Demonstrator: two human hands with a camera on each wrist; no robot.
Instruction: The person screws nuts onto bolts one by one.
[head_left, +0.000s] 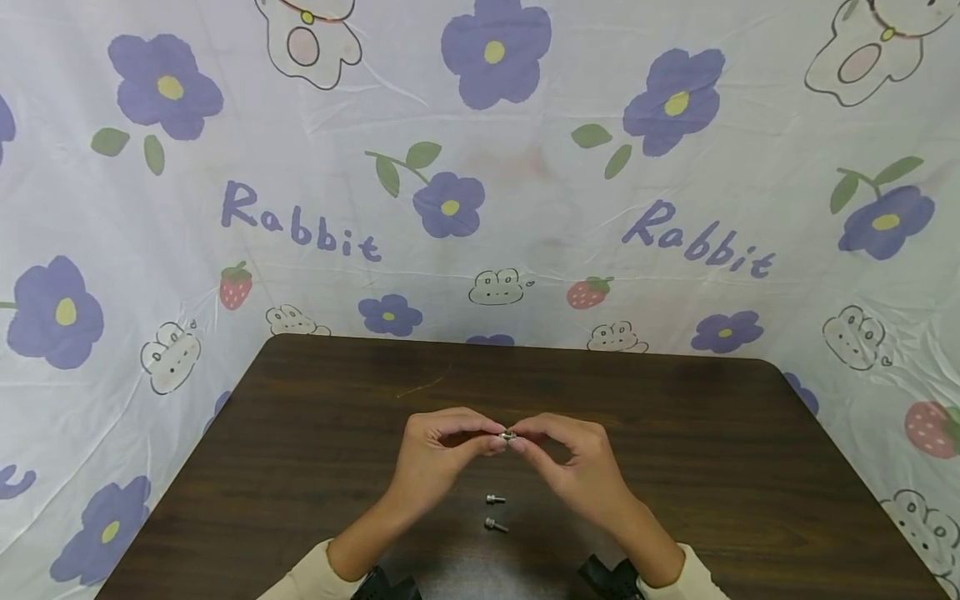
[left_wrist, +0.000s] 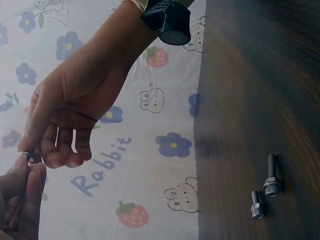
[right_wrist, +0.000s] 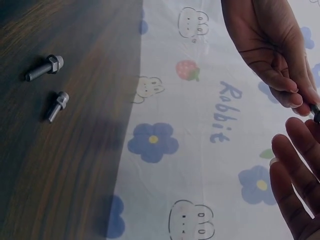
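Observation:
Over the middle of the table, the left hand (head_left: 433, 450) and the right hand (head_left: 581, 458) meet at their fingertips. Between them they pinch a small metal bolt (head_left: 507, 435), each with thumb and forefinger. Fingertips cover most of it, so whether a nut is on it is hard to tell. In the right wrist view, the right hand's other fingers (right_wrist: 290, 175) are spread away from the piece. Nearer the person, two bolts lie on the table, a shorter bolt (head_left: 495, 499) and a longer bolt (head_left: 496, 525), each with a nut close to its head.
The dark wooden table (head_left: 300, 467) has rounded far corners. Behind it and at both sides hangs a white cloth (head_left: 525, 167) printed with flowers, rabbits and strawberries. A black wrist camera (left_wrist: 172, 22) is worn on the right wrist.

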